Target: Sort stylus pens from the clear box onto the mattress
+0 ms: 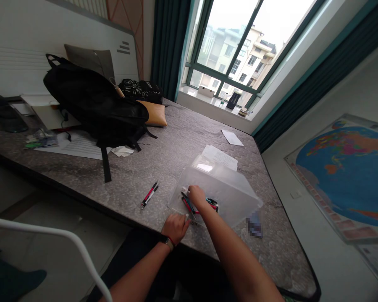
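My right hand (pixel 196 195) reaches into a translucent plastic box (pixel 236 193), fingers curled down by several pens (pixel 188 204) and a small white item. What its fingertips grip is hidden. More pens, red, teal and black, lie right of my wrist inside the box. My left hand (pixel 174 228), with a band and a watch at the wrist, is closed near the box's front edge. A small pale tip (pixel 187 217) shows by its thumb, too little to name. Left of the box, a red-and-black pen (pixel 149 193) and a white-and-black pen (pixel 151 198) lie side by side.
The mattress (pixel 176 134) bears a black backpack (pixel 88 96), a tan pouch (pixel 156 113) and loose papers (pixel 221 156) behind the box. A blurred bluish item (pixel 254 224) lies right of it. A white curved bar (pixel 66 235) crosses the lower left.
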{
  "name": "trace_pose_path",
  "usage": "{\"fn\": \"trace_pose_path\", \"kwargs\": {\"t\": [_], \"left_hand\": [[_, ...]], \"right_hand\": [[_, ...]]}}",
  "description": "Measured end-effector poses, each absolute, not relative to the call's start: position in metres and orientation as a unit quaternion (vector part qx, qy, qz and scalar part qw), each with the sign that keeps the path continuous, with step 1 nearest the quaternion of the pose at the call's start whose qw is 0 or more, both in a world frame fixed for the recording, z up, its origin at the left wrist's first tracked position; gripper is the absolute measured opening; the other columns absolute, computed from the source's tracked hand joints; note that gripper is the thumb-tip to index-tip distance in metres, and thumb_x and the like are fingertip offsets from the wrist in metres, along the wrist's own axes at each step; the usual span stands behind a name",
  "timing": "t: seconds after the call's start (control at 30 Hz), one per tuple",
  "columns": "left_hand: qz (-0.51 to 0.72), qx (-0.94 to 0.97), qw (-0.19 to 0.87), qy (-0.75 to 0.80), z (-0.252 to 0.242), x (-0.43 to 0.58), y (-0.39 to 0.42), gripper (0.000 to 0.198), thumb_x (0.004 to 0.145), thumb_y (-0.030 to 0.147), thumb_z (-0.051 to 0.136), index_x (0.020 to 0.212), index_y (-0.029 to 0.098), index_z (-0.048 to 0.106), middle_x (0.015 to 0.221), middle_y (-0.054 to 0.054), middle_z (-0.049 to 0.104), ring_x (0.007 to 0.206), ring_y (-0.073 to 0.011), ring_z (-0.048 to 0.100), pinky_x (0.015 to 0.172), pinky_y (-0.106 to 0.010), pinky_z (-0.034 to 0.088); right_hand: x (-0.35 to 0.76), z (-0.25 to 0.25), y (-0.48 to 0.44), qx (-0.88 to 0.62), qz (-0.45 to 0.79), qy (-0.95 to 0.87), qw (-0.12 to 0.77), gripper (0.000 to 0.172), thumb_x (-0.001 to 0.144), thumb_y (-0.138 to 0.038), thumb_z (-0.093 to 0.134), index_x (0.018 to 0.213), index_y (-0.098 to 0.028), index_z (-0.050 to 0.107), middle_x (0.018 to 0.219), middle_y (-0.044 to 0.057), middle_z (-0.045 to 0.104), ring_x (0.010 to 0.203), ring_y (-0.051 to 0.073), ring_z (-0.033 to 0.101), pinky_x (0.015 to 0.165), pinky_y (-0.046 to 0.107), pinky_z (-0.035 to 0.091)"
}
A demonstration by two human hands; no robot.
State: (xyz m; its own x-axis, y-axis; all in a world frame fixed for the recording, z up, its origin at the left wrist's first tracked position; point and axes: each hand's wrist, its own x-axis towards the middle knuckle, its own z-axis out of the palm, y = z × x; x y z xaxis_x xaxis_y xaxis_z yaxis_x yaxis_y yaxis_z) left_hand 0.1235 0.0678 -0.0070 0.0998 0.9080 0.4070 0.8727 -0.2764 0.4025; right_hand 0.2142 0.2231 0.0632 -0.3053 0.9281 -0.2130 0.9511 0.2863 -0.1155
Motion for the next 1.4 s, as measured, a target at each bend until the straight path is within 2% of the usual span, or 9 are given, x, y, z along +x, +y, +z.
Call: {"fn": "trace_pose_path", "kwargs": {"t": [0.1, 0.2, 0.47, 0.93, 1.13, 1.2, 1.3, 1.33, 1.4], "left_hand": [[0.292, 0.743, 0.03, 0.601, -0.007, 0.124, 0.068, 0.036, 0.098, 0.036, 0.037, 0.089, 0.018, 0.066, 0.072, -0.008, 0.065, 0.072, -0.0217, 0.058, 0.068, -0.037, 0.035], [0.283, 0.744, 0.024, 0.604, -0.008, 0.124, 0.068, 0.037, 0.098, 0.037, 0.036, 0.09, 0.018, 0.067, 0.072, -0.008, 0.065, 0.072, -0.0218, 0.058, 0.068, -0.036, 0.035], [0.274, 0.748, 0.017, 0.605, -0.006, 0.124, 0.067, 0.037, 0.098, 0.037, 0.035, 0.086, 0.018, 0.065, 0.072, -0.008, 0.065, 0.073, -0.022, 0.059, 0.069, -0.037, 0.036], [0.284, 0.745, 0.025, 0.603, -0.004, 0.124, 0.067, 0.035, 0.098, 0.036, 0.036, 0.084, 0.019, 0.064, 0.072, -0.008, 0.065, 0.071, -0.0215, 0.058, 0.068, -0.036, 0.035], [0.283, 0.746, 0.02, 0.602, -0.002, 0.123, 0.067, 0.036, 0.098, 0.034, 0.035, 0.081, 0.019, 0.063, 0.07, -0.007, 0.063, 0.07, -0.0214, 0.057, 0.066, -0.036, 0.034], [0.286, 0.748, 0.022, 0.598, -0.003, 0.123, 0.067, 0.036, 0.098, 0.034, 0.035, 0.08, 0.019, 0.063, 0.069, -0.007, 0.063, 0.07, -0.0209, 0.057, 0.065, -0.035, 0.034], [0.281, 0.752, 0.024, 0.595, -0.005, 0.123, 0.068, 0.036, 0.098, 0.034, 0.036, 0.079, 0.019, 0.062, 0.07, -0.007, 0.064, 0.07, -0.0208, 0.057, 0.066, -0.035, 0.034], [0.277, 0.754, 0.024, 0.595, -0.005, 0.123, 0.068, 0.035, 0.098, 0.034, 0.036, 0.078, 0.019, 0.062, 0.07, -0.007, 0.064, 0.07, -0.0209, 0.057, 0.066, -0.035, 0.033], [0.27, 0.757, 0.022, 0.595, -0.007, 0.123, 0.069, 0.035, 0.098, 0.035, 0.036, 0.078, 0.02, 0.061, 0.071, -0.007, 0.064, 0.071, -0.0212, 0.057, 0.066, -0.035, 0.033]], "right_hand": [[0.216, 0.061, 0.222, 0.561, -0.127, 0.816, 0.048, 0.028, 0.086, -0.015, 0.055, 0.11, -0.02, 0.069, 0.113, 0.012, 0.069, 0.106, 0.022, 0.062, 0.085, 0.026, 0.041], [0.216, 0.058, 0.223, 0.543, -0.146, 0.825, 0.051, 0.024, 0.082, -0.014, 0.06, 0.101, -0.021, 0.072, 0.109, 0.01, 0.071, 0.103, 0.021, 0.063, 0.082, 0.023, 0.041], [0.214, 0.053, 0.227, 0.56, -0.157, 0.813, 0.026, 0.025, 0.082, -0.014, 0.06, 0.104, -0.018, 0.07, 0.107, 0.011, 0.072, 0.101, 0.021, 0.064, 0.081, 0.023, 0.041], [0.209, 0.045, 0.227, 0.58, -0.201, 0.789, -0.016, 0.014, 0.073, -0.01, 0.063, 0.081, -0.016, 0.074, 0.09, 0.011, 0.074, 0.09, 0.02, 0.067, 0.077, 0.022, 0.043], [0.234, 0.061, 0.207, 0.613, -0.21, 0.752, -0.121, 0.016, 0.077, -0.014, 0.059, 0.088, -0.012, 0.07, 0.088, 0.01, 0.072, 0.084, 0.018, 0.066, 0.076, 0.025, 0.047], [0.251, 0.065, 0.186, 0.625, -0.242, 0.723, -0.166, 0.02, 0.082, -0.022, 0.056, 0.094, -0.011, 0.068, 0.084, 0.009, 0.071, 0.074, 0.017, 0.065, 0.067, 0.025, 0.05], [0.276, 0.062, 0.14, 0.576, -0.457, 0.554, -0.391, 0.037, 0.079, -0.039, 0.064, 0.107, -0.014, 0.066, 0.083, 0.006, 0.069, 0.069, 0.018, 0.065, 0.055, 0.026, 0.053], [0.282, 0.06, 0.124, 0.553, -0.501, 0.512, -0.425, 0.044, 0.076, -0.042, 0.068, 0.111, -0.017, 0.065, 0.085, 0.006, 0.069, 0.07, 0.018, 0.065, 0.054, 0.026, 0.053], [0.286, 0.054, 0.099, 0.535, -0.542, 0.464, -0.452, 0.044, 0.074, -0.046, 0.071, 0.107, -0.018, 0.068, 0.085, 0.006, 0.069, 0.069, 0.017, 0.064, 0.056, 0.028, 0.055]]}}
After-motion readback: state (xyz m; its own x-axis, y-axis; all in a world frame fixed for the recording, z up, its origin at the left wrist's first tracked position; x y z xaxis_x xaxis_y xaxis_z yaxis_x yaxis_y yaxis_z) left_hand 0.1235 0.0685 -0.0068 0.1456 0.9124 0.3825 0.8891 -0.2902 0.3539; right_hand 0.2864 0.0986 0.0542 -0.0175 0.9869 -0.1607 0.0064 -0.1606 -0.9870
